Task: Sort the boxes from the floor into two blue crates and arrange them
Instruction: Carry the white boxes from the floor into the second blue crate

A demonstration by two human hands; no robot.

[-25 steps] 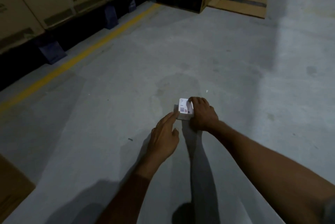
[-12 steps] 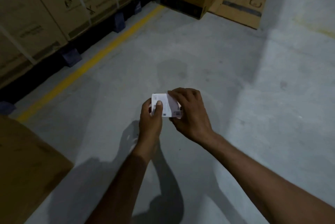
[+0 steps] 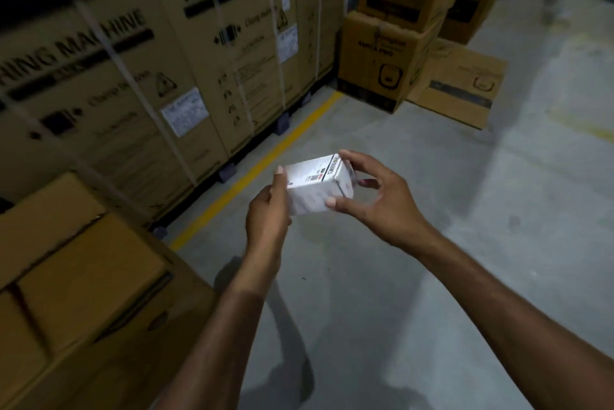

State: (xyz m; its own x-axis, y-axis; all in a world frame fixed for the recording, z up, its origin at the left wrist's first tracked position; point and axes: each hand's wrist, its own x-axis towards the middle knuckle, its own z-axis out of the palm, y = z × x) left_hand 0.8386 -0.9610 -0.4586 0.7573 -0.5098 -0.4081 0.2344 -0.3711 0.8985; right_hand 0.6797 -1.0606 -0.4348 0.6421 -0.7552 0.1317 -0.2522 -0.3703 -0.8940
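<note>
Holding a small white box (image 3: pixel 315 188) up over the floor (image 3: pixel 432 276), both hands share it. The left hand (image 3: pixel 267 213) grips one short end; the right hand (image 3: pixel 382 207) pinches the other with curled fingers (image 3: pixel 357 162). Its long side runs from hand to hand. No blue crate shows, so neither hand looks nearer one.

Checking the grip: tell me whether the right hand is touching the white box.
Touching. The head view shows the right hand pinching the white box, forefinger on its top edge, thumb on its lower face.
</note>
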